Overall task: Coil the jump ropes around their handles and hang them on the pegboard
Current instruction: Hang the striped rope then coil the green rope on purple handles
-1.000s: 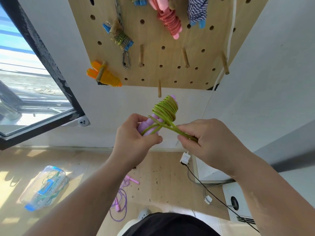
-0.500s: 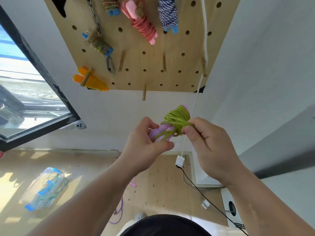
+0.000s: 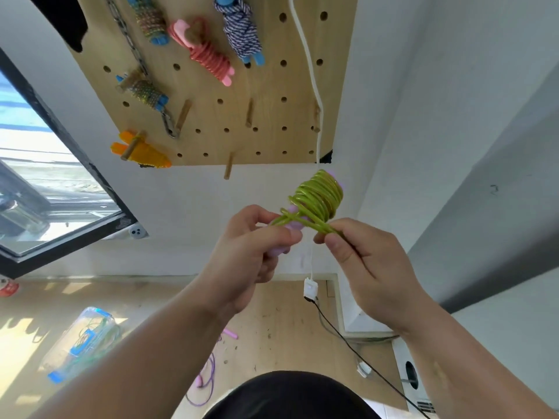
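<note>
A green jump rope (image 3: pixel 319 198) is coiled tightly around lilac handles (image 3: pixel 279 251), held in front of me below the wooden pegboard (image 3: pixel 211 116). My left hand (image 3: pixel 251 255) grips the lilac handles. My right hand (image 3: pixel 360 261) pinches the loose green strands just below the coil. Several coiled ropes hang on the board: a pink one (image 3: pixel 208 55), a blue-and-white one (image 3: pixel 242 31), a multicoloured one (image 3: pixel 145 92) and an orange one (image 3: pixel 139 151). Bare wooden pegs (image 3: pixel 228 166) stick out along the lower rows.
A purple jump rope (image 3: pixel 208 376) lies loose on the wooden floor. A clear plastic box (image 3: pixel 81 343) with ropes sits at lower left. A white cable (image 3: pixel 314 95) hangs down the board to a plug (image 3: pixel 310 288). A black-framed window (image 3: pixel 45 176) is on the left.
The view shifted so the pegboard sits lower and left. My right hand drew the green strands a little away from the coil, lower right, while the left hand kept its grip on the handles.
</note>
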